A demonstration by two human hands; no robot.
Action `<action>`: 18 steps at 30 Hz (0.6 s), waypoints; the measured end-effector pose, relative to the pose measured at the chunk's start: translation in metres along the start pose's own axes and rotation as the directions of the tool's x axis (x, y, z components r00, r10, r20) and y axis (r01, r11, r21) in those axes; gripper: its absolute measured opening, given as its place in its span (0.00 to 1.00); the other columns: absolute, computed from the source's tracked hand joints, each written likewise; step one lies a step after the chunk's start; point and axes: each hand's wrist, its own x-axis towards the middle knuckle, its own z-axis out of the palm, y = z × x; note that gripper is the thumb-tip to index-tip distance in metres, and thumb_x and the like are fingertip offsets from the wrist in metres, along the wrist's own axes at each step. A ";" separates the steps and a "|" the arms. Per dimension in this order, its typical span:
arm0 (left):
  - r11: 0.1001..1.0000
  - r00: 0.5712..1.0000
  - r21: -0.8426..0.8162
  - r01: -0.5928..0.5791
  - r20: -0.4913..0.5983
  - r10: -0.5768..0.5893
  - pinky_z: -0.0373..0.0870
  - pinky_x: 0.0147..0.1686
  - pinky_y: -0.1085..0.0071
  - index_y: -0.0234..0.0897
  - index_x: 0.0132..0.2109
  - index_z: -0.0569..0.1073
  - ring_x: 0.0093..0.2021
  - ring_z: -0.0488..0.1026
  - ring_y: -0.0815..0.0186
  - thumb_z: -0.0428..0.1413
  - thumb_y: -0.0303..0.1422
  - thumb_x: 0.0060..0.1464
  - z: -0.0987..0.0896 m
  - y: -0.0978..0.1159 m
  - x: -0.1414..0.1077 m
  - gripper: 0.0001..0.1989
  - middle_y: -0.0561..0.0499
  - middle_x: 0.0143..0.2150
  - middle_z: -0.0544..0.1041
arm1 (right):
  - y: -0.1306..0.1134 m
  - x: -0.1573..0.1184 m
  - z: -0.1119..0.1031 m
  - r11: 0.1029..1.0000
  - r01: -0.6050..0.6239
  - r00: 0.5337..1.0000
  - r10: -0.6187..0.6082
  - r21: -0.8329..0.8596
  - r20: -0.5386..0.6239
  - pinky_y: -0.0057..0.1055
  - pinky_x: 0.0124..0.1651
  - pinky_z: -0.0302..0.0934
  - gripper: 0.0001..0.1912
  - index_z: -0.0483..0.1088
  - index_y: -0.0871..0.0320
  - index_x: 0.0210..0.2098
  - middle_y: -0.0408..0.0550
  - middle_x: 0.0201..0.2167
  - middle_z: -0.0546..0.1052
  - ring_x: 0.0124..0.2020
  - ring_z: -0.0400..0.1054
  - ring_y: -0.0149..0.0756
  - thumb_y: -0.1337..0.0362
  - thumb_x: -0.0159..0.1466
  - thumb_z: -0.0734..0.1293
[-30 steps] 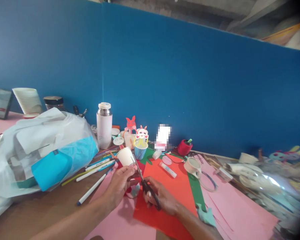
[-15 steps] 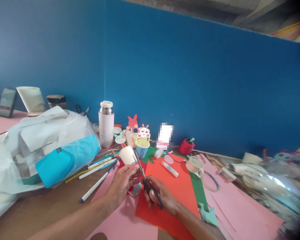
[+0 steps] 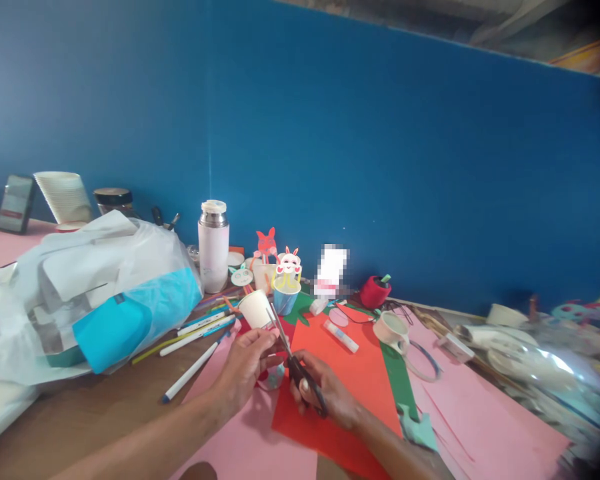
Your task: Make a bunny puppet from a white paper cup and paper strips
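My right hand (image 3: 325,393) is wrapped round the black handles of a pair of scissors (image 3: 295,370), whose blades point up and away from me. Close to the blades, my left hand (image 3: 247,363) pinches a small pink piece of paper (image 3: 276,332), mostly hidden by the fingers. Just beyond the fingertips a white paper cup (image 3: 255,310) leans over. Under my right hand spreads a sheet of orange-red paper (image 3: 350,413), overlapping pink paper (image 3: 260,443). A blue cup (image 3: 285,298) with a paper rabbit stands behind the blades.
Several markers (image 3: 193,373) lie on the left beside a clear plastic bag (image 3: 125,247). A white flask (image 3: 213,250) stands at the back. A glue stick (image 3: 341,337) lies on the orange-red sheet, with a mug (image 3: 391,330) to its right. A blue wall (image 3: 380,153) rises behind.
Both hands keep nearly the same pose, with the scissors by the small paper piece. The view has shifted very slightly.
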 end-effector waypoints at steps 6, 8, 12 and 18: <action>1.000 1.000 0.012 0.021 -0.004 -0.020 0.69 0.30 0.72 0.33 0.28 0.70 0.28 0.73 0.68 0.58 0.34 0.43 -0.001 0.001 0.000 0.08 0.49 0.29 0.74 | -0.002 -0.001 0.001 1.000 -0.004 1.000 0.004 0.011 -0.001 0.22 0.20 0.51 0.30 0.57 0.58 0.37 0.37 0.19 0.62 0.17 0.57 0.23 0.40 0.49 0.63; 1.000 1.000 0.016 0.027 -0.011 -0.027 0.69 0.30 0.72 0.33 0.28 0.70 0.29 0.73 0.68 0.58 0.33 0.43 0.001 0.003 -0.002 0.07 0.48 0.29 0.75 | -0.005 -0.001 0.002 1.000 -0.006 1.000 0.006 0.010 -0.007 0.22 0.20 0.52 0.29 0.57 0.58 0.36 0.36 0.18 0.61 0.17 0.56 0.23 0.40 0.49 0.63; 0.998 0.997 0.019 0.067 -0.027 -0.067 0.68 0.27 0.74 0.33 0.28 0.70 0.28 0.72 0.68 0.58 0.32 0.43 0.005 0.007 -0.004 0.07 0.48 0.29 0.75 | -0.007 -0.001 0.003 1.000 -0.014 1.000 0.015 0.017 -0.025 0.23 0.20 0.52 0.29 0.57 0.59 0.36 0.36 0.18 0.61 0.16 0.56 0.23 0.41 0.49 0.63; 0.999 0.999 0.016 0.030 0.014 -0.031 0.69 0.33 0.72 0.33 0.28 0.69 0.32 0.73 0.67 0.57 0.32 0.45 0.002 0.004 -0.002 0.06 0.46 0.31 0.75 | -0.002 -0.001 0.002 0.998 -0.035 0.998 0.037 0.049 -0.042 0.23 0.19 0.53 0.29 0.58 0.59 0.37 0.37 0.19 0.62 0.16 0.57 0.23 0.43 0.48 0.65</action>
